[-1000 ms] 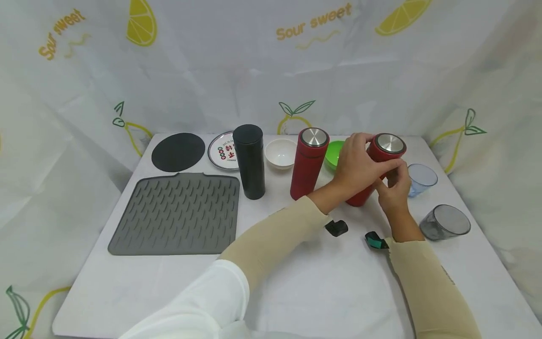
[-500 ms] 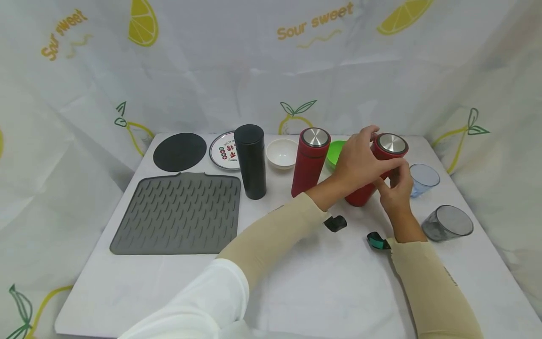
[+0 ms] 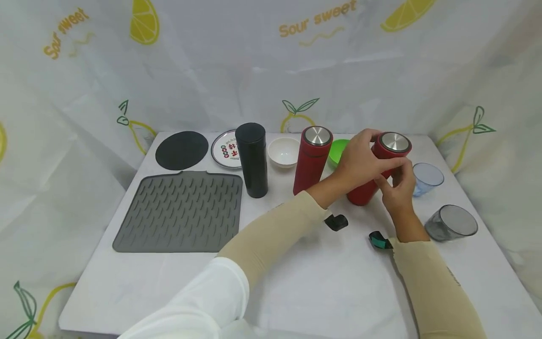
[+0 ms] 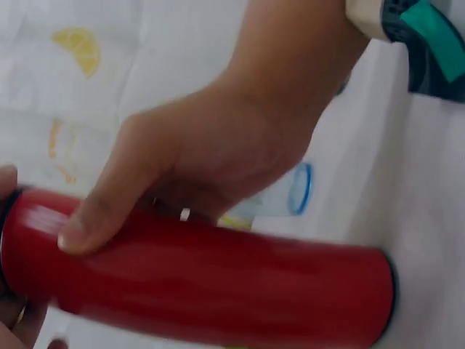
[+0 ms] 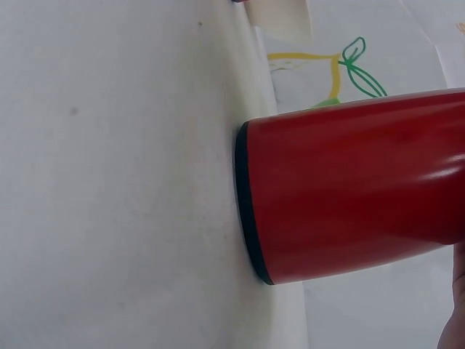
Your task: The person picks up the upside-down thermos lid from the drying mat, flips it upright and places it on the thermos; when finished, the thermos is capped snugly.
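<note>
A red thermos (image 3: 362,195) with a silver-topped lid stands on the white table at the right, in both hands. My left hand (image 3: 360,160) grips it near the top, around the lid (image 3: 394,141), its far fingers partly hidden behind. My right hand (image 3: 399,188) holds the body just below. In the left wrist view, the right hand (image 4: 207,145) is wrapped round the red body (image 4: 218,280), while left fingers show at the left edge by the lid end. The right wrist view shows the thermos's dark base (image 5: 251,203) on the table.
A second red thermos (image 3: 312,165) and a black thermos (image 3: 252,162) stand to the left. Behind are a white bowl (image 3: 283,152) and green bowl (image 3: 337,149). Blue (image 3: 426,176) and grey (image 3: 450,222) glasses are at right. A grey ridged mat (image 3: 179,214) lies left.
My left hand's far fingers lift slightly off the lid's side, then come back to it. The right hand keeps its hold and the thermos stays in place. The head view shifts a little.
</note>
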Tool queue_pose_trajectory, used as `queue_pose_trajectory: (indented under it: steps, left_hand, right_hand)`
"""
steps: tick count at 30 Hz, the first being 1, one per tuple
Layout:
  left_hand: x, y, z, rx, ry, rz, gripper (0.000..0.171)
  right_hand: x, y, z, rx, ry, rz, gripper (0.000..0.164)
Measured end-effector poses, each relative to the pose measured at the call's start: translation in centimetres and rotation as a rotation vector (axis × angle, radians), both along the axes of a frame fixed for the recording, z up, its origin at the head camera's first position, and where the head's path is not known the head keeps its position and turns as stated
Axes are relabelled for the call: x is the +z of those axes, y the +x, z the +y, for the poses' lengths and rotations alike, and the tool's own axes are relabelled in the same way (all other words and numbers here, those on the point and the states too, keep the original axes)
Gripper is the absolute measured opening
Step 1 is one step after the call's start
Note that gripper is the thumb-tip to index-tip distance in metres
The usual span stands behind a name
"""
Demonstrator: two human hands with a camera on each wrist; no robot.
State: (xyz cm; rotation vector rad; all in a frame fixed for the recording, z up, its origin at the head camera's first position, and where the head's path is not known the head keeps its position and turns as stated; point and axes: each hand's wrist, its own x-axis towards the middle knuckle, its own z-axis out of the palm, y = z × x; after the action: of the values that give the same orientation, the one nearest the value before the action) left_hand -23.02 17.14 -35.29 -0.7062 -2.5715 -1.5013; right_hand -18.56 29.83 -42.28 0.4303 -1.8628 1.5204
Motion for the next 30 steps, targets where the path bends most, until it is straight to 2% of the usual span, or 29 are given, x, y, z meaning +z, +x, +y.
queue_pose_trajectory:
  steps: [3,5,7,10,12,13,17,19,21,23,25,27,29,30]
  left_hand:
    - [0.1,-0.5,-0.5,-0.104,0.041,-0.111,0.068]
    - [0.1,-0.7,-0.4,-0.136,0.021,-0.144,0.072]
    - [0.0,-0.5,-0.2,-0.117,-0.016,-0.111,0.077]
    - [-0.2,-0.1,0.3,-0.013,-0.052,-0.021,0.079]
    - [-0.3,0.0,0.3,0.045,-0.024,0.008,0.075]
    - [-0.3,-0.1,0.2,0.055,-0.001,0.0,0.072]
    - [-0.5,-0.8,-0.4,-0.016,0.091,-0.086,0.069]
    - [-0.7,-1.2,-0.7,-0.057,0.105,-0.124,0.071]
    - [-1.1,-1.2,-0.9,-0.086,0.086,-0.115,0.073]
    - [-1.8,-0.5,-1.2,-0.093,0.036,-0.079,0.074]
    - [-2.8,0.8,-1.8,-0.077,-0.076,-0.018,0.076]
    - [-3.8,3.0,-2.9,-0.077,-0.241,0.023,0.078]
    - [-4.6,5.5,-4.5,-0.135,-0.403,0.044,0.08]
    - [-4.8,6.7,-5.6,-0.19,-0.468,0.041,0.079]
  right_hand:
    - [0.0,0.0,0.0,-0.007,0.004,-0.014,0.053]
    - [-0.1,0.0,0.0,0.006,-0.02,-0.009,0.054]
    - [-0.2,0.0,0.0,0.023,-0.044,0.003,0.054]
    - [-0.4,-0.2,0.0,0.032,-0.058,0.018,0.05]
    - [-0.4,-0.4,-0.3,0.031,-0.056,0.012,0.047]
    - [-0.4,-0.5,-0.4,0.022,-0.042,0.005,0.047]
    - [-0.3,-1.0,-0.8,0.012,-0.022,-0.024,0.051]
    - [-0.4,-1.2,-0.8,0.003,-0.011,-0.031,0.052]
    - [-0.6,-1.3,-0.7,0.006,-0.015,-0.03,0.052]
    - [-0.8,-1.3,-0.5,0.005,-0.027,-0.036,0.051]
    - [-1.0,-1.2,-0.3,0.017,-0.046,-0.055,0.05]
    - [-1.0,-0.8,-0.1,0.025,-0.063,-0.086,0.05]
    - [-0.8,-0.1,0.3,0.008,-0.033,-0.132,0.053]
    - [-0.7,0.3,0.5,0.007,-0.02,-0.154,0.054]
